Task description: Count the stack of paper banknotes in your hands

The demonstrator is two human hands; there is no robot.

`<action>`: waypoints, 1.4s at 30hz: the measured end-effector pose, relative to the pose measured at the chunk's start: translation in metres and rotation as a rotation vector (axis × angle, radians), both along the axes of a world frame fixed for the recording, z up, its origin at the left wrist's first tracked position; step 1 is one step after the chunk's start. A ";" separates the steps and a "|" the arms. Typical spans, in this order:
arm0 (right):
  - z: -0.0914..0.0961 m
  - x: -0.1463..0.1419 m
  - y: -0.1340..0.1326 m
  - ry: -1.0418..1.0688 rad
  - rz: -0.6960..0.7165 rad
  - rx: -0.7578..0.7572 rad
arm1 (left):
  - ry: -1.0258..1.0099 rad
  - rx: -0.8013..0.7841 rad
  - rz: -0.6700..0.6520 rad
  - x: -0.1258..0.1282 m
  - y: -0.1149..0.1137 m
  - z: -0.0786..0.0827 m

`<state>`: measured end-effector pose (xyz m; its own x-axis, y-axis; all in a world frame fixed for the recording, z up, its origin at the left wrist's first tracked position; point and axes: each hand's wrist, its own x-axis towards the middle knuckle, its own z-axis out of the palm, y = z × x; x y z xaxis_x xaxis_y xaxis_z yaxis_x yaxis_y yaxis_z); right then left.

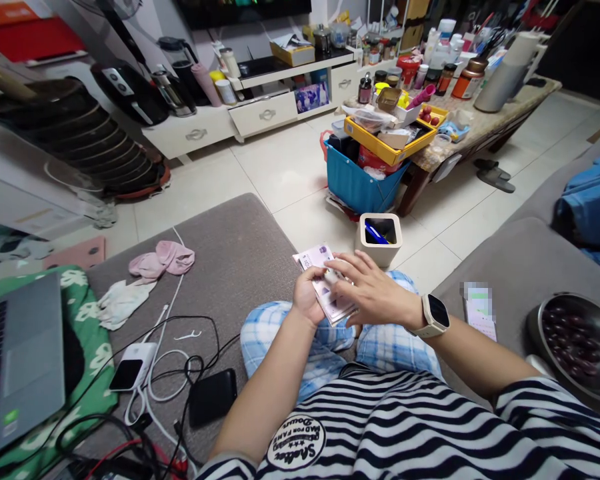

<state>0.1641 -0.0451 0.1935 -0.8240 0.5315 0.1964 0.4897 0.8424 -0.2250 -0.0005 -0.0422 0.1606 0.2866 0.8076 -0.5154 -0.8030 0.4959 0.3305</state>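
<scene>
both hands are right on the stack of printed cards, held up over the lap!
the left hand [307,299] has it gripped, thumb across the face at the left edge, and here is the right hand [373,290] laid over the other side, fingers loosely spread across the top card; whether they pinch anything is impossible to tell. the stack of printed cards [313,255] sits tilted between the two palms, above blue plaid trousers [266,328]. a pale smartwatch [436,312] rides the right wrist, and just beyond the hands stands a cream square bin [386,255] with something blue inside.
</scene>
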 end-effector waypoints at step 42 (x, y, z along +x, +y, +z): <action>0.002 0.008 0.006 0.075 -0.011 -0.066 | -0.027 0.018 -0.076 0.002 -0.005 0.007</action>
